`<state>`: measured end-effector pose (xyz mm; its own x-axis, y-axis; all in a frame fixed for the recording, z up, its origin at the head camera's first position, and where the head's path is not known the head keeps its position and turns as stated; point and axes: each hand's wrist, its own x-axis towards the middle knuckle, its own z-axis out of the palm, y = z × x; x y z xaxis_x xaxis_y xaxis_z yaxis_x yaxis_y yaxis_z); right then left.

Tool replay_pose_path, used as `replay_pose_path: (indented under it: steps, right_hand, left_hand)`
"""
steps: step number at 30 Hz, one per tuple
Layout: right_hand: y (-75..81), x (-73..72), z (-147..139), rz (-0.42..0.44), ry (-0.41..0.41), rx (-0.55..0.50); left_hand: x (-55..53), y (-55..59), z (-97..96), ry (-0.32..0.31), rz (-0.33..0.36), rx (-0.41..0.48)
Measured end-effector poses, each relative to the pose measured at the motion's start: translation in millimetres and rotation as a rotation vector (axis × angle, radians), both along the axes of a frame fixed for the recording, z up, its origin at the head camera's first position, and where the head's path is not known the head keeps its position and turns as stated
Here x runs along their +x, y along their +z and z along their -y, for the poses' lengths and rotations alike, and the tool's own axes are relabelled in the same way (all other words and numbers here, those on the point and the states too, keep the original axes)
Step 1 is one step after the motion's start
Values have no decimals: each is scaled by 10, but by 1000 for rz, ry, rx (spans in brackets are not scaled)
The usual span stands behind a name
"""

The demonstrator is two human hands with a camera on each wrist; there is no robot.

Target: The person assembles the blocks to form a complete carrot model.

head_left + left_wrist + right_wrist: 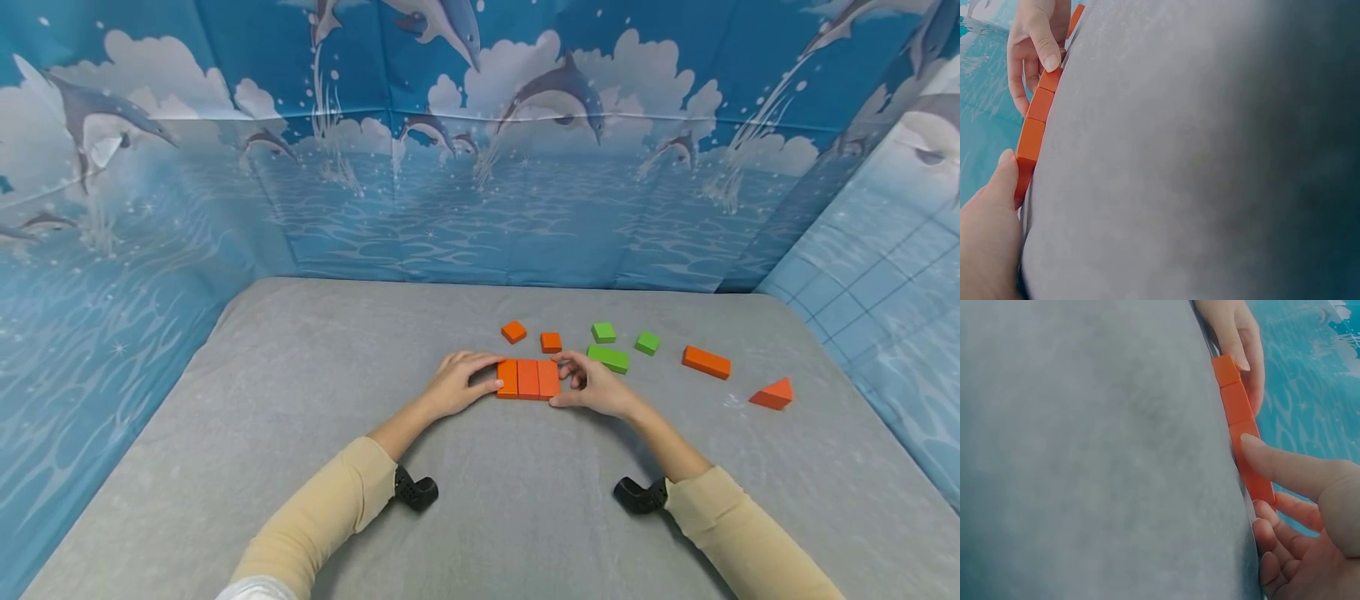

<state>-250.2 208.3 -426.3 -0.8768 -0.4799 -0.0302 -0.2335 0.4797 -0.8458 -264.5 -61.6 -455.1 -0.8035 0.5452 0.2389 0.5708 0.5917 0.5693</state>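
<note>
Three orange rectangular blocks stand side by side in a row on the grey cloth: a left block (507, 379), a middle block (528, 380) and a right block (548, 380). At the row's left end my left hand (453, 385) holds the left block between thumb and fingers. My right hand (600, 387) grips the right block, index finger at its far end and thumb at its near end. The right wrist view shows the right thumb (1272, 459) on that block's near face, the other fingers curled beyond it. Neighbouring blocks touch one another.
Beyond the row lie two small orange blocks (513, 332). Small green blocks (603, 332) and a longer green block (607, 358) are near my right hand. Farther right are a long orange block (707, 362) and an orange triangular block (772, 394). Dolphin-print curtains (480, 217) border the table.
</note>
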Motion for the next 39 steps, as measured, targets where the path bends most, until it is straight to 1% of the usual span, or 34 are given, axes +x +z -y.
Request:
replay_pose_path:
  steps: [3,5,7,11,13,16,18,21,24,31,39]
  right_hand:
    - [38,-20,-17,0,25,1]
    - [79,-52,-32,-17,33,2]
    - [121,-107,-55,-44,13,4]
    - [167,-259,-88,-159,-56,43]
    - [171,-340,-100,-200,-88,78]
    - [167,-434,-101,-227,-110,137]
    - [166,-475,-97,-225,-109,172]
    - [159,-514,-82,-208,-95,195]
    - [143,-541,-72,-186,-80,195]
    - [101,-583,-77,-142,-75,194]
    - [43,-604,-84,-158,-79,189]
  left_hand:
    - [3,3,0,0,0,-1]
    - [3,4,-1,0,2,-3]
    - [4,6,-4,-1,5,-3]
    - [3,10,-10,-2,6,-7]
    - [0,10,-13,-1,5,-10]
    - [-1,10,-13,0,4,-11]
    - [2,13,-12,1,3,-8]
    - [3,16,-8,2,6,-10]
    - [3,14,-2,2,8,-14]
    - [0,2,4,2,4,-16]
    - [-2,-2,-1,-3,-11,-14]
